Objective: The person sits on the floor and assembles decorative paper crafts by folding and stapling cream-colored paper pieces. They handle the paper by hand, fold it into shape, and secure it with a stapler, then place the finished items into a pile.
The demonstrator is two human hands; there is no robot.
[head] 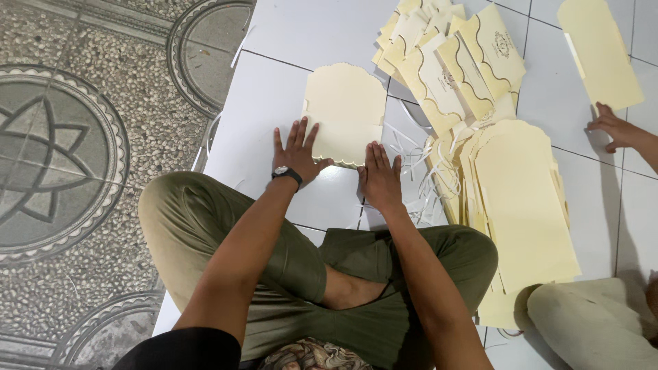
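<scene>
A cream folded card (346, 109) with a scalloped edge lies flat on the white tiled floor (274, 89) in front of my crossed legs. My left hand (297, 152), with a black wristwatch, presses flat on the card's lower left corner, fingers spread. The fingers of my right hand (379, 175) rest flat on the card's lower right edge. Neither hand grips anything.
A stack of unfolded cream card blanks (524, 192) lies to my right. Finished folded cards (452, 62) fan out at the top. Thin white paper strips (415, 161) litter the floor. Another person's hand (617, 128) touches the floor at the right; their knee (589, 322) is lower right. Patterned pebble flooring (68, 157) lies left.
</scene>
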